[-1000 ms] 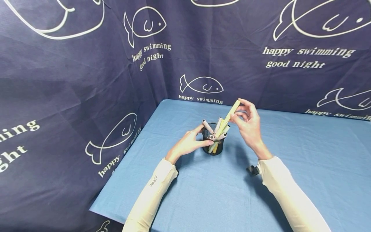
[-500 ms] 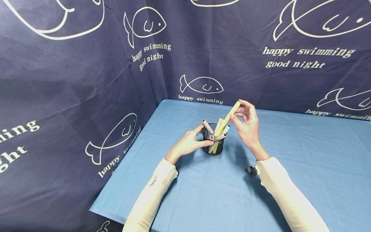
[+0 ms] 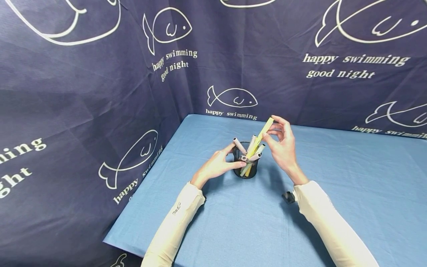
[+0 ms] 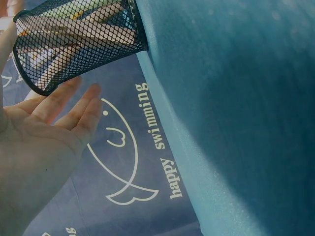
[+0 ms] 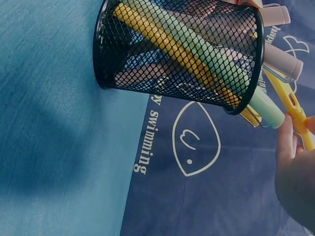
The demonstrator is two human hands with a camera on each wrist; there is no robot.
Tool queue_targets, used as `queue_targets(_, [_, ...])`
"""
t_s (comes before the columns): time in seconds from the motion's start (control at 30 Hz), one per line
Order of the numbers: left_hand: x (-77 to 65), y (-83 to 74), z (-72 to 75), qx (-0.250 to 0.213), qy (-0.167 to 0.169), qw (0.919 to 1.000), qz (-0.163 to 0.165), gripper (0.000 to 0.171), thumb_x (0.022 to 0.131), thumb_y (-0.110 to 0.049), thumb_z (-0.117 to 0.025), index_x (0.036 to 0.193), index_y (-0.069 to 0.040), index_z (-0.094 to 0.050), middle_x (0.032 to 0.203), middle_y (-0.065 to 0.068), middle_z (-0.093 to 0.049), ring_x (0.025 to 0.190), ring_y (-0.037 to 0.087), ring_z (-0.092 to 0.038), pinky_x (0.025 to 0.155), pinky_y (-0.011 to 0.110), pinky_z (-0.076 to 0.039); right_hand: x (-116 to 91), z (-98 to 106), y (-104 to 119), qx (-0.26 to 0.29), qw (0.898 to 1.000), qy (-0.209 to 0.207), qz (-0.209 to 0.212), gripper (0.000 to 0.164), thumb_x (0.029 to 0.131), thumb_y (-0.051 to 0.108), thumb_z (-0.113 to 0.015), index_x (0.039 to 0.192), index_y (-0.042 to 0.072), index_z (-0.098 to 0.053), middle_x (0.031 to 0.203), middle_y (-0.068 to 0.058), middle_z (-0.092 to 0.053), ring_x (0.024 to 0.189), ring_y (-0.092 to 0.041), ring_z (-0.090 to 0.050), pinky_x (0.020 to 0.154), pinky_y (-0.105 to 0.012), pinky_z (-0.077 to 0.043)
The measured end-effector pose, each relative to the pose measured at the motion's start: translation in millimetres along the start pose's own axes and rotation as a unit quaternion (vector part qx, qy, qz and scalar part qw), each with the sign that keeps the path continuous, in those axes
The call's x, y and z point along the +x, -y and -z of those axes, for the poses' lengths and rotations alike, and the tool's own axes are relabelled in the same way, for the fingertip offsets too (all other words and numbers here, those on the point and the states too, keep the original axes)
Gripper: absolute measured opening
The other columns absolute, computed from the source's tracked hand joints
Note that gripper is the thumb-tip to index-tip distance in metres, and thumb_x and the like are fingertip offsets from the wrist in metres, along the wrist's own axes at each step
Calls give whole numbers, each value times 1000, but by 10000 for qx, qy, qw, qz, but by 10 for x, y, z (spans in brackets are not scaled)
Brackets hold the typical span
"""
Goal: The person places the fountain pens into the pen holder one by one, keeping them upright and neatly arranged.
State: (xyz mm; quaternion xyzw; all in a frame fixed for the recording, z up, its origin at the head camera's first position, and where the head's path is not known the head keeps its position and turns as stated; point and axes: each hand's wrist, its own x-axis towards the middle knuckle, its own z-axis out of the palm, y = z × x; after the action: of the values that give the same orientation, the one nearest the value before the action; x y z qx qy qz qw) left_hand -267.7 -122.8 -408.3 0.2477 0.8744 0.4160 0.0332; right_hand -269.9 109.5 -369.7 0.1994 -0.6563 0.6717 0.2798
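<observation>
A black mesh pen holder stands on the blue tabletop with several pale pens in it. My left hand holds it near the rim between thumb and forefinger; the other fingers stretch beside the mesh in the left wrist view. Above and to the right, my right hand pinches a yellow highlighter-like pen by its upper part. That pen slants down left, its lower end at the holder's mouth. Through the mesh the right wrist view shows a green pen and another yellow pen. Whitish-pink pens jut from the rim.
The blue cloth-covered table extends to the right and toward the front. Dark blue curtains printed with white fish and lettering hang behind it and along its left side. A small black object sits at the right sleeve's cuff.
My right hand has shifted slightly left with the yellow pen, bringing it a little closer to the holder. The left hand and the holder stay where they were.
</observation>
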Motion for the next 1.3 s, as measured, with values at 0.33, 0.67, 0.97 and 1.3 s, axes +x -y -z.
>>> queue_targets(0.33, [0, -12, -1, -60, 25, 10000, 26, 90, 91, -52, -76, 164, -19, -34, 150, 14, -54, 137, 23, -51, 111, 43, -42, -9, -23, -15, -34, 9999, 133, -27, 57, 89, -23, -62, 142, -11, -48, 109, -10, -55, 96, -15, -61, 89, -22, -52])
queue_targets(0.67, [6, -6, -9, -72, 39, 10000, 55, 88, 91, -53, -76, 163, -21, -36, 150, 12, -55, 137, 22, -51, 111, 43, -42, -61, -17, 154, -726, 9959, 500, -211, 52, 94, -13, -64, 145, -6, -53, 122, -31, -53, 101, -18, -59, 79, -15, -51])
queue_targets(0.97, [8, -14, -13, -73, -16, 10000, 1, 88, 92, -50, -77, 163, -20, -36, 151, 11, -54, 137, 24, -52, 112, 41, -42, -86, 60, 169, -647, 9969, 371, -251, 48, 94, -14, -63, 141, -9, -55, 120, -31, -53, 98, -11, -59, 77, -16, -50])
queue_targets(1.3, [28, -33, -23, -95, -12, 9999, 81, 91, 92, -50, -76, 164, -15, -32, 153, 12, -52, 139, 24, -49, 114, 41, -39, -150, 326, 140, -959, 9946, 241, -313, 43, 94, -12, -65, 136, -11, -58, 117, -26, -55, 95, -8, -61, 77, -15, -50])
